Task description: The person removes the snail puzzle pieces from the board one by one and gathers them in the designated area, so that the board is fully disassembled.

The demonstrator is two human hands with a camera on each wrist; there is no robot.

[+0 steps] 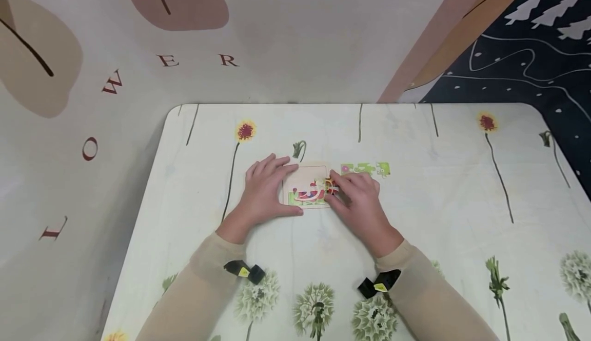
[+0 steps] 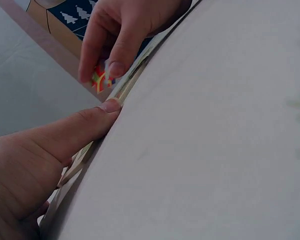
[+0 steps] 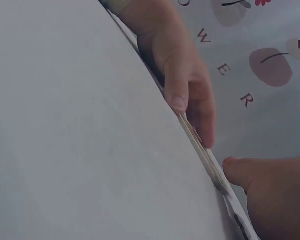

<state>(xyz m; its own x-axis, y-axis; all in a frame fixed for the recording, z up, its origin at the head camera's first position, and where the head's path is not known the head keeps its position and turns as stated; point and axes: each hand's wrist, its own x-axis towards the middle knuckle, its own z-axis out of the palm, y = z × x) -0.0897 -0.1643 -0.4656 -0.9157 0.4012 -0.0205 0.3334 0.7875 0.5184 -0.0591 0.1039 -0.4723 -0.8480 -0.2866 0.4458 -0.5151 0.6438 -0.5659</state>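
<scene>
A small wooden jigsaw board lies flat on the table, with colourful pieces filling its lower part. My left hand holds it from the left, thumb along the near edge and index finger by the far edge. At the board's right side my right hand pinches a red and yellow jigsaw piece between thumb and fingers. The left wrist view shows that piece above the board's edge. In the right wrist view the board's edge appears side-on, and the piece cannot be seen.
Several loose green jigsaw pieces lie in a row beyond the right hand. A flower-print cover lies over the table. Behind it hangs a pale printed backdrop with letters, dark blue at the right.
</scene>
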